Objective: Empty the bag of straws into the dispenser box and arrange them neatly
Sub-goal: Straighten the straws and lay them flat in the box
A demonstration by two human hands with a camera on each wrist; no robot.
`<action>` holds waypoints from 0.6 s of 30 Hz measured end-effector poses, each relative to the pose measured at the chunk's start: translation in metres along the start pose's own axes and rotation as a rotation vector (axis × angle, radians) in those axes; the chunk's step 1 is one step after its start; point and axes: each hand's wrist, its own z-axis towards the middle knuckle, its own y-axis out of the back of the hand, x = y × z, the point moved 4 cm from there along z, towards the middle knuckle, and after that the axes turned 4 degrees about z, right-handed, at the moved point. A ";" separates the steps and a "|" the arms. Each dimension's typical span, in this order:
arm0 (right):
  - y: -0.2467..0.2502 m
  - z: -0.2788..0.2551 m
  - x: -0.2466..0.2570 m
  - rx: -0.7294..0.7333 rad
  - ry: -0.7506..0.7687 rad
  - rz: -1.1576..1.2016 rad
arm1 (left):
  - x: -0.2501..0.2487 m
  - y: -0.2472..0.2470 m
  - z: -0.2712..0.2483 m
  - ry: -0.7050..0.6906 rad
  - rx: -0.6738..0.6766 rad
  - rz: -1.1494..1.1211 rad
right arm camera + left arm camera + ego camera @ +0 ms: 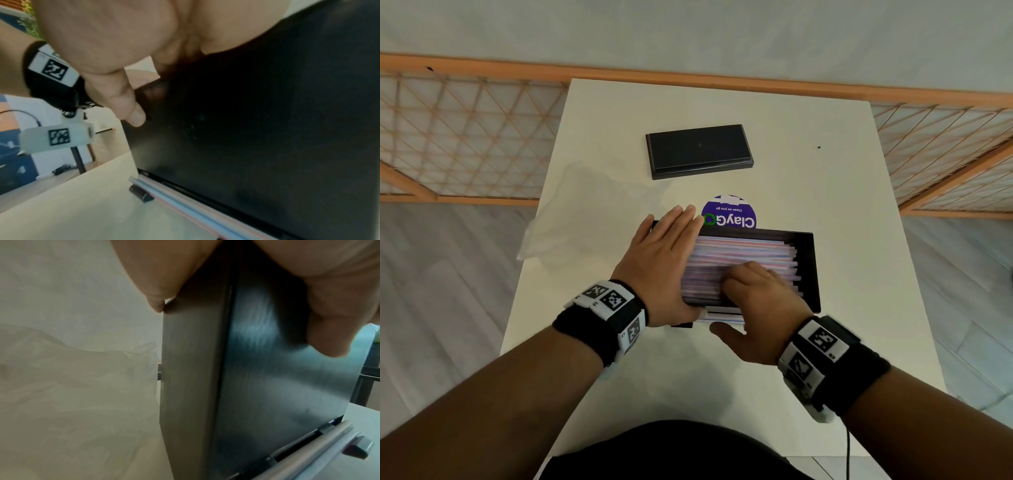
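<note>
Head view: your straws (743,255) are already inside the dispenser box (808,270), which sits near the middle of the table (842,222), somewhat toward its near edge. The clear bag (565,219) lies slack and apparently empty at the table's left edge, so I judge the emptying done. What remains is the tidying, and probably refitting the black lid (698,150), which lies apart toward the far edge. The straws lie flat with their long axis running left to right, parallel to the near edge; their right ends are uneven and stop short of the box's right wall. A few straws show at the slot along the box's near side. Your left hand (664,263) lies flat with straight fingers over the box's left end and the straw ends there, holding nothing. Your right hand (756,308) rests on the pile with fingers bent; the blur hides whether they pinch any straws.

Left wrist view: your left fingers (339,324) lie against the box's dark outer wall (277,369), with a fingertip at its corner edge. The crumpled bag (72,386) lies just beside the box. No straws are visible here.

Right wrist view: your right thumb (131,110) rests on the box's dark front face (257,138). Pale blue and pink straws (185,209) lie in the tray at the base, running along the front. The other fingers are hidden, so I cannot tell what this grip holds.
</note>
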 end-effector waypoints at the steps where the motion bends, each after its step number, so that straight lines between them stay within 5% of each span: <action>1: 0.003 0.001 0.001 -0.026 -0.008 0.021 | 0.000 0.000 0.000 0.000 0.000 -0.003; 7: 0.011 -0.001 0.003 -0.036 -0.051 -0.038 | 0.001 -0.001 0.001 0.001 -0.003 -0.024; 11: 0.022 -0.017 0.029 -0.182 0.088 0.056 | 0.000 0.000 0.003 0.008 -0.010 -0.031; 13: 0.008 -0.027 0.040 -0.039 0.091 0.012 | 0.001 0.002 0.005 0.006 0.003 -0.057; 16: -0.035 -0.032 0.024 0.357 -0.136 -0.196 | 0.003 0.004 0.004 -0.027 -0.035 -0.098; 18: -0.054 -0.026 0.007 0.400 -0.203 -0.275 | 0.004 0.003 0.003 -0.027 -0.086 -0.159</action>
